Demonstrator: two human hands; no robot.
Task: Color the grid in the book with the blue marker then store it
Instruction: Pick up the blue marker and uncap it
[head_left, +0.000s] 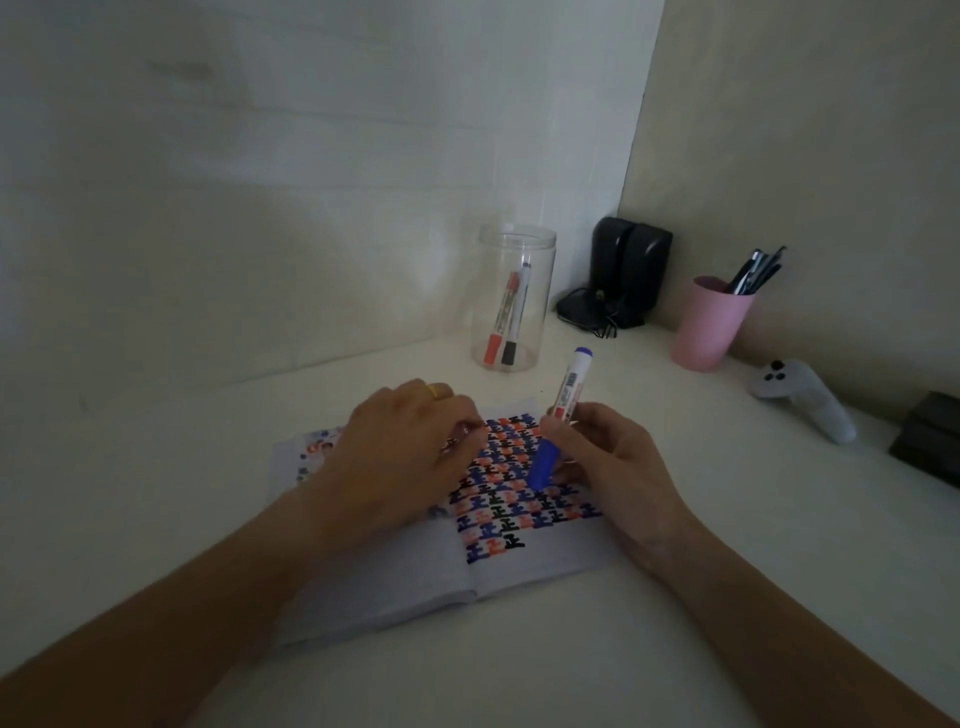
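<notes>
An open book (524, 566) lies on the white table, its right page covered with a grid of blue, red and black shapes (511, 488). My right hand (608, 462) grips a blue marker (566, 395) by its white barrel, blue cap end pointing down at the grid. My left hand (400, 447) rests palm down on the left page, fingers curled near the grid's left edge and holding nothing. A clear plastic jar (511, 296) stands beyond the book with a red marker and a black marker inside.
A pink cup (709, 327) with several pens stands at the right rear. Black speakers (626, 275) fill the corner. A white game controller (805, 397) and a dark box (930, 441) lie at the right. Walls close the back and right.
</notes>
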